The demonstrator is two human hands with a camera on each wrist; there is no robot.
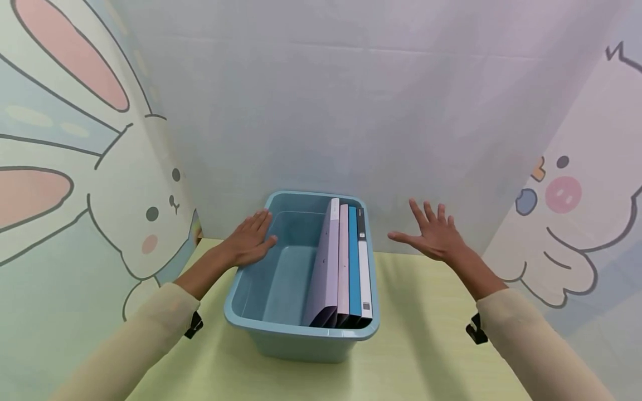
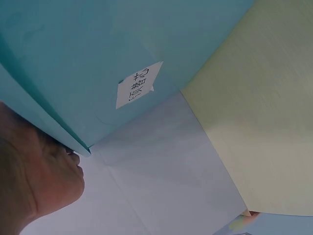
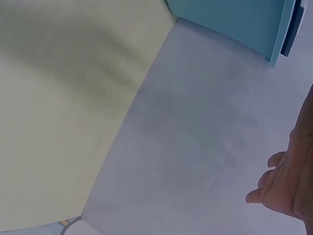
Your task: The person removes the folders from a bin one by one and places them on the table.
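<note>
A blue plastic tub (image 1: 311, 332) stands in the middle of the head view. Along its right side several binders stand upright: a lilac binder (image 1: 328, 267), a pink one (image 1: 343, 256), a blue one (image 1: 354, 262) and a white one with a black top (image 1: 365, 273). My left hand (image 1: 249, 239) is at the tub's left rim, fingers extended and thumb pointing inward over the tub. In the left wrist view that hand (image 2: 44, 176) overlaps the rim's edge. To the right of the tub, my right hand (image 1: 433, 236) is held in the air, fingers spread, holding nothing.
The tub stands on a pale yellow table (image 1: 426, 334) against a plain grey-white back wall (image 1: 326, 122). Cartoon-printed panels flank it, a rabbit (image 1: 135, 200) at left and a white animal (image 1: 587, 234) at right. A white paper label (image 2: 139, 85) is stuck on the tub's outer side.
</note>
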